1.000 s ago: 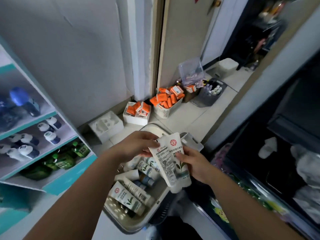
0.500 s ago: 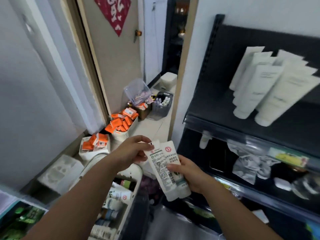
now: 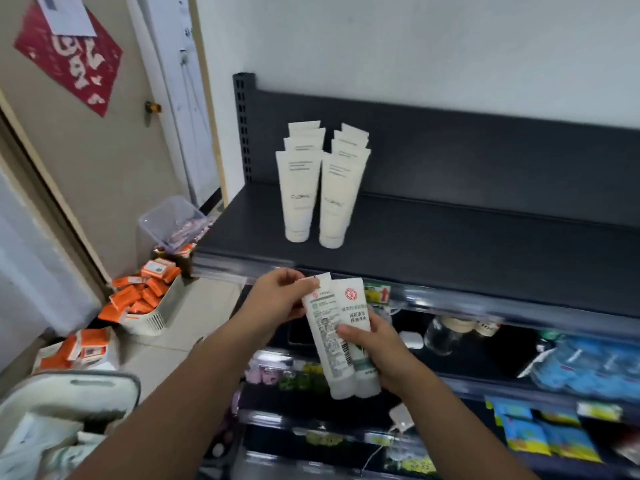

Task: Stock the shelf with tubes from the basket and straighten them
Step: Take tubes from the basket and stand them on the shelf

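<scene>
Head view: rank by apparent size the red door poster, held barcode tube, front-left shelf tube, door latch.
1. red door poster
2. held barcode tube and front-left shelf tube: alike; the held one looks longer but is nearer the camera, so unranked
3. door latch

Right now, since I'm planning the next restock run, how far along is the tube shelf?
Done: two neat rows of cream tubes stand cap-down on the top shelf. In hand: two white tubes, left hand pinching the top, right hand gripping lower down. Left: placing these; the basket holds more white items, blurred.
</scene>
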